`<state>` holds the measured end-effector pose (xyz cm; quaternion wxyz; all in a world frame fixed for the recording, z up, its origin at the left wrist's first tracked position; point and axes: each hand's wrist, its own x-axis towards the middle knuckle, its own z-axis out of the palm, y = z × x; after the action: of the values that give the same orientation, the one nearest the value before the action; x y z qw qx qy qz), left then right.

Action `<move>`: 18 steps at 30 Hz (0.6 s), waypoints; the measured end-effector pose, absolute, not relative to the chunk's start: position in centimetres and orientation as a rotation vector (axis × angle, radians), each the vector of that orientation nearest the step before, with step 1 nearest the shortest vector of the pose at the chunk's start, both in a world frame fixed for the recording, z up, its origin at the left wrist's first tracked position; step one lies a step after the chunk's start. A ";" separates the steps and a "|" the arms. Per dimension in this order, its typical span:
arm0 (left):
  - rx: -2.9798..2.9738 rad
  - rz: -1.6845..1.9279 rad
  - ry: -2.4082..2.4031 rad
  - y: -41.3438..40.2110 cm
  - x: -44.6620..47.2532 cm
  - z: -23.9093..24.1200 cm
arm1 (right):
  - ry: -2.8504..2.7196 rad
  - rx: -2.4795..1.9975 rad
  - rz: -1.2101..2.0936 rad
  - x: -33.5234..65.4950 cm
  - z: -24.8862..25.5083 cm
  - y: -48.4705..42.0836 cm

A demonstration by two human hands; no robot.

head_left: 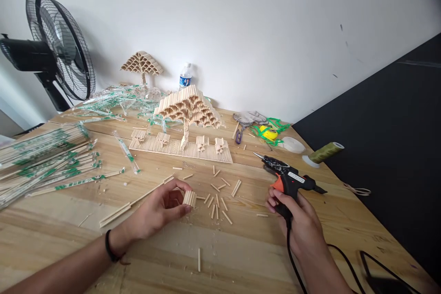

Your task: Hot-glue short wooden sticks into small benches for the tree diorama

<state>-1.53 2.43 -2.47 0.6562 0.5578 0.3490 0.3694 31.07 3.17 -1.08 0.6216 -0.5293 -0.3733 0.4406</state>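
My left hand [156, 211] rests on the wooden table [223, 257] and pinches a small glued bundle of short wooden sticks [189, 198] between thumb and fingers. My right hand [296, 218] grips the handle of a black and orange glue gun [287, 175], nozzle pointing left and away from me, its black cord [292, 262] trailing toward me. Several loose short stick pieces [218, 202] lie between my hands. Behind them stands a stick model of a tree on a flat stick base [188, 124].
Wrapped chopsticks [44, 158] are piled at the left, with empty wrappers [113, 101] behind. A black fan [58, 48], a smaller stick tree [142, 64] and a water bottle [185, 76] stand by the wall. Scissors [241, 128], tape [292, 144] and an olive thread spool [324, 152] lie right.
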 end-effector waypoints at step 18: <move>0.982 0.764 0.695 3.3 -2.0 -2.2 | -0.898 -1.011 1.514 27.0 -0.2 0.9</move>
<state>-2.01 3.30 -2.16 0.7567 0.4505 0.3187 0.3506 26.96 0.89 -0.16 0.5277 -0.4229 -0.3760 0.6335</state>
